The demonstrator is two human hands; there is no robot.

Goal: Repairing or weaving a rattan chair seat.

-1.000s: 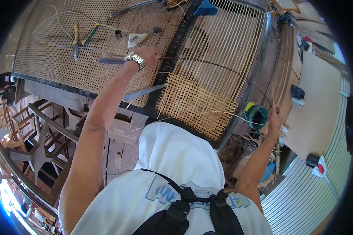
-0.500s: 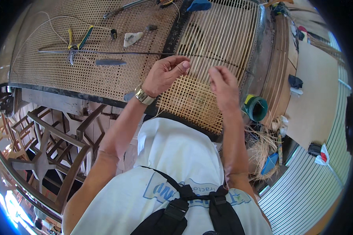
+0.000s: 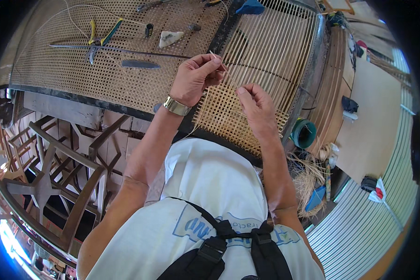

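A thin pale cane strand (image 3: 226, 71) runs between my two hands above the frame. My left hand (image 3: 195, 78) pinches it near its upper end, thumb against the fingers; a gold-coloured watch is on that wrist. Lower and to the right, my right hand (image 3: 258, 109) is closed with thumb and forefinger together at the strand's other visible stretch. Under the hands lies a woven cane panel (image 3: 228, 116), with a tight open grid at its near end. Beyond it, parallel cane strands (image 3: 270, 42) stretch lengthwise, and a thin dark rod crosses beneath or among them.
Finished cane mesh (image 3: 98, 88) to the left carries pliers (image 3: 94, 43), a knife blade (image 3: 141, 64), a pale stone-like lump (image 3: 171, 39) and a long dark rod. A green container (image 3: 304, 133) stands at right, above loose fibre (image 3: 308, 182). Wooden chair frames (image 3: 65, 168) stack at lower left.
The cane strand now shows clearly between my hands. My right hand has moved down and slightly left, and my left fingers have closed into a pinch. The view has shifted slightly.
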